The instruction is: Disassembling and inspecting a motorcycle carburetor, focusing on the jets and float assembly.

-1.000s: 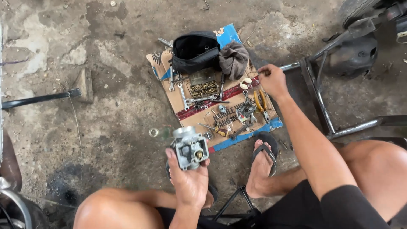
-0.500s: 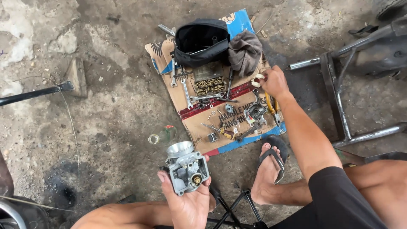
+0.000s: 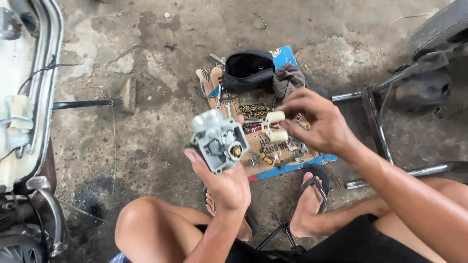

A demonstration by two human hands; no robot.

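My left hand (image 3: 222, 179) grips a grey metal carburetor body (image 3: 218, 140), held upright in front of me with its open side and a brass jet facing right. My right hand (image 3: 317, 122) pinches a small cream-white plastic float (image 3: 274, 126) between thumb and fingers, just right of the carburetor and a little apart from it. Both hover above a flattened cardboard sheet (image 3: 273, 163) strewn with several small metal parts and tools.
A black open pouch (image 3: 248, 70) and a grey rag (image 3: 287, 80) lie at the cardboard's far end. A metal stand frame (image 3: 375, 122) and a tyre (image 3: 438, 24) are at right. A vehicle body (image 3: 29, 97) fills the left edge. My feet in black sandals (image 3: 317, 190) rest on the concrete.
My right hand lifted off the cardboard with the white float and came toward the carburetor. My left hand raised the carburetor higher. The camera tilted and moved closer.
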